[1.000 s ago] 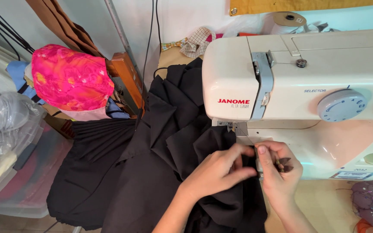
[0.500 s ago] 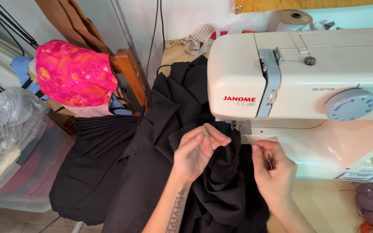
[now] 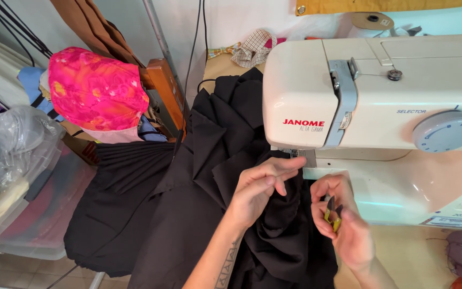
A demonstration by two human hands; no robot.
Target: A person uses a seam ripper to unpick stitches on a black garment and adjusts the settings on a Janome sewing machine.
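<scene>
The black fabric (image 3: 225, 176) lies heaped on the counter (image 3: 402, 257) in front of the white sewing machine (image 3: 380, 107), one bunched fold pushed up against the needle area under the machine's head and the rest spilling off the counter's edge toward the floor. The left hand (image 3: 260, 187) rests on that fold, its fingers (image 3: 287, 165) drawn together and pinching something fine just beside the presser foot (image 3: 295, 153); whether it is thread or a bit of cloth is too small to tell. The right hand (image 3: 343, 225) hovers just right of the fabric, over the machine's bed, fingers closed on a small yellow-handled thread snip (image 3: 331, 211), whose blades point up toward the left fingers but do not touch them.

As a judgement, a seam looks finished or paused: the cloth sits at the needle but no hand guides it flat, and the snip is ready, so trimming seems to be the step in hand, with the cut not yet made.

Well away from the fingers, a pink patterned cloth (image 3: 94, 88) drapes over a wooden chair back (image 3: 164, 91), beside clear plastic bins (image 3: 22, 198).
</scene>
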